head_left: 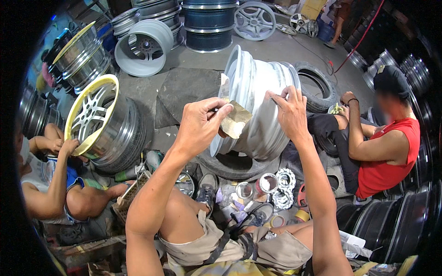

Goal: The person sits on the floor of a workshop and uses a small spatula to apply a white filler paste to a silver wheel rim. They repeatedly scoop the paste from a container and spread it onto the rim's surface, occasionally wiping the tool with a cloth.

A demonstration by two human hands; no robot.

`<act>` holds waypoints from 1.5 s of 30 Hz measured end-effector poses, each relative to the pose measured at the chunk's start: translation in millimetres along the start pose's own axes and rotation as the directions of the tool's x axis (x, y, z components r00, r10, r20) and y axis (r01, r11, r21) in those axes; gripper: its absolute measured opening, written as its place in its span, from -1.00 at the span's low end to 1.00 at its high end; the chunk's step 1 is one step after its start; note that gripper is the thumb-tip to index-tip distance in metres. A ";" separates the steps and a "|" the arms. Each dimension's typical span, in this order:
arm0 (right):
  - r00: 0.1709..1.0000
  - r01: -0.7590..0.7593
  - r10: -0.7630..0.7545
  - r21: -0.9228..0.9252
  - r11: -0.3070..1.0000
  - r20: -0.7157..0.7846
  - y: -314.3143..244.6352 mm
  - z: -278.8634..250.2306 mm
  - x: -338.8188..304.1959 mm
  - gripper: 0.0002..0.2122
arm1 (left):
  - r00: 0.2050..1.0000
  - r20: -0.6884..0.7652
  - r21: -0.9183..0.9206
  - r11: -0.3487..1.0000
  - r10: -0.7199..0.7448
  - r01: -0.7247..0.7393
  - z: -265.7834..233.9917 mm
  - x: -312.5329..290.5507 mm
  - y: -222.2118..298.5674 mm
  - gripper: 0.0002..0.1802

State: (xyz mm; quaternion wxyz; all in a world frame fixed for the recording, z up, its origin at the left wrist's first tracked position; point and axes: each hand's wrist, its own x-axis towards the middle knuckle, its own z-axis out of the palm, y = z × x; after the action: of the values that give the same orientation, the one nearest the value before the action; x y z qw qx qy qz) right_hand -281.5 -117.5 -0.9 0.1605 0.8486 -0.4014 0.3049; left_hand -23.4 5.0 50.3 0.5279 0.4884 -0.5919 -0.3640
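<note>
A grey-white wheel rim [264, 87] lies tilted in front of me, its barrel turned toward my hands, resting on a tyre [230, 168]. My left hand [202, 122] pinches a brownish flat sheet [237, 120] with pale paste smeared on it, held just in front of the rim's left part. Above those fingers a pale, thin piece [224, 86] sticks up; whether it belongs to the sheet I cannot tell. My right hand [292, 112] is at the right part of the barrel, fingers curled and pressed together around something thin, too small to name.
Open cans [267, 183], tape rolls [277, 221] and scraps lie between my feet. At left a person handles a yellow-edged wheel [94, 115]; at right another in a red top [391, 147] sits close. A tyre [315, 85] lies beyond the rim; stacked wheels [208, 25] stand behind.
</note>
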 end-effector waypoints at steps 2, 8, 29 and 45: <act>1.000 -0.004 0.004 -0.007 1.000 -0.005 0.2 0.1 0.1 -0.68 | 1.000 0.004 0.003 1.000 -0.002 0.002 -0.4 0.1 1.2 -0.76; 1.000 -0.003 0.003 -0.017 1.000 -0.013 1.7 3.5 3.8 -0.64 | 1.000 0.007 0.018 1.000 -0.008 0.008 -0.5 0.3 0.0 -0.75; 0.998 0.063 -0.063 -0.042 0.997 0.013 -17.2 -2.5 -17.6 -0.56 | 1.000 0.013 0.003 1.000 -0.002 0.002 -0.2 0.0 2.5 -0.75; 0.999 -0.022 0.020 -0.053 0.998 -0.048 8.9 6.4 10.1 -0.70 | 1.000 0.003 0.005 1.000 -0.004 0.004 -1.3 -1.1 1.8 -0.75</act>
State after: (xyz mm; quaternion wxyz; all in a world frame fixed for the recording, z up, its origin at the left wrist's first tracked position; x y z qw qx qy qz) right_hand -281.0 -132.3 1.1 0.1894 0.8322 -0.4145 0.3157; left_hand -22.6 6.7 51.9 0.5252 0.4902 -0.5927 -0.3642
